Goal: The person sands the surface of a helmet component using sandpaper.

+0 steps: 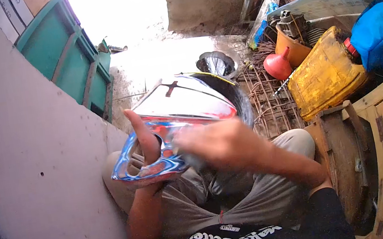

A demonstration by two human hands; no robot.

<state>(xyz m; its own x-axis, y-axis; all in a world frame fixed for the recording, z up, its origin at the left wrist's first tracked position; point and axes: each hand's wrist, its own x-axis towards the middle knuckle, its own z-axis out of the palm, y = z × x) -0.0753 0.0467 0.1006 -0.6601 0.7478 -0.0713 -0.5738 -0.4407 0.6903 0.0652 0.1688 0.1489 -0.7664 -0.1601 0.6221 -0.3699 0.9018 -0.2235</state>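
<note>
Painted shell [179, 106] above lap [270, 182], long axis near left to far right. Left hand [149, 148] inside its near-left opening, thumb raised, fingers hidden; right hand [217, 143], blurred, right of opening; neither grip's closure readable.

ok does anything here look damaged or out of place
On the painted panel, the near edge swirls blue, white and red, unlike its mostly white face; possibly worn-through paint. The yellow jerrycan on the right sits askew and looks grimy. I see no clear spill.
</note>
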